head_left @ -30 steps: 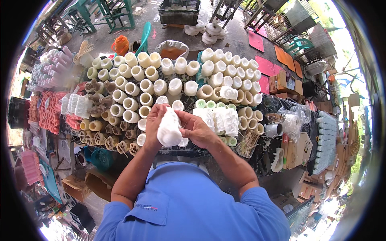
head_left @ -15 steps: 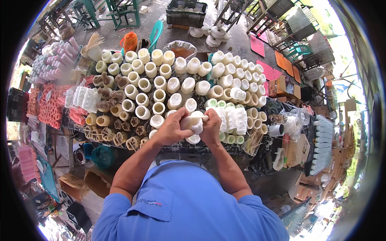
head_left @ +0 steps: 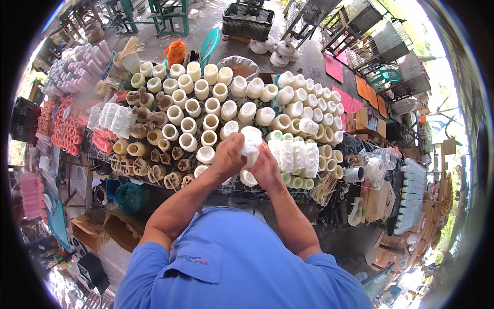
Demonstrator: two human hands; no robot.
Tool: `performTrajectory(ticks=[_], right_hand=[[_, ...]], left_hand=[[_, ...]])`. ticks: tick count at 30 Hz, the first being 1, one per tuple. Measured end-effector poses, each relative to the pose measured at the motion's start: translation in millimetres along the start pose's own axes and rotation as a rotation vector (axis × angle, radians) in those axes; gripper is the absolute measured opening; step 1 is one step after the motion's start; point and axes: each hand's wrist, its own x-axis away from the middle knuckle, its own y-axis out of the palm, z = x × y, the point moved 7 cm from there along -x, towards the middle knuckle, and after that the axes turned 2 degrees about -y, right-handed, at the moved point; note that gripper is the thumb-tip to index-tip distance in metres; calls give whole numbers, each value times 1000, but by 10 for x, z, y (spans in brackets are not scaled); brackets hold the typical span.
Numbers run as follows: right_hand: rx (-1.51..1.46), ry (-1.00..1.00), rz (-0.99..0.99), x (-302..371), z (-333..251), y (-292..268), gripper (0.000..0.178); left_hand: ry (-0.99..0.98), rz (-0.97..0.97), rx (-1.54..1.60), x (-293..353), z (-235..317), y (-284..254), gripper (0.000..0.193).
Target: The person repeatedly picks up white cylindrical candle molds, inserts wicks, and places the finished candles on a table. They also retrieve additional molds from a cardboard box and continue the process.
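A white, lumpy cylinder-shaped piece (head_left: 251, 143) is held up over the near edge of the table. My left hand (head_left: 229, 155) grips its left side, the fingers curled against it. From the right and below, my right hand (head_left: 266, 168) closes round the same piece, hiding part of its lower end. Rows of hollow cream wax-like cylinders (head_left: 210, 122) stand on the table beyond and to the left. Right beside my right hand lie white ridged pieces (head_left: 298, 154) on top of pale green-rimmed cylinders (head_left: 297, 182).
Brown flower-shaped hollow pieces (head_left: 172, 180) line the table's near left edge. Pink pieces (head_left: 66, 129) are heaped farther left. A clear plastic bag (head_left: 378, 159) and cardboard (head_left: 380, 193) lie at the right. A black crate (head_left: 248, 20) and a teal chair (head_left: 210, 45) stand beyond the table.
The white piece has been turned more upright and raised slightly away from me. My left hand has shifted to its left side; my right hand has moved lower round it. The view has shifted a little.
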Motion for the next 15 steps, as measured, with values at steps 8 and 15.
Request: performTrajectory(ticks=[8,15], right_hand=[[1696,-494,261,-638,-1944,-156,76],[2679,-409,-173,-1953,-2091,-750,37]], left_hand=[[-7,-95,-90,329,242,155,47],[-555,-9,-168,1571,-371,-264,35]])
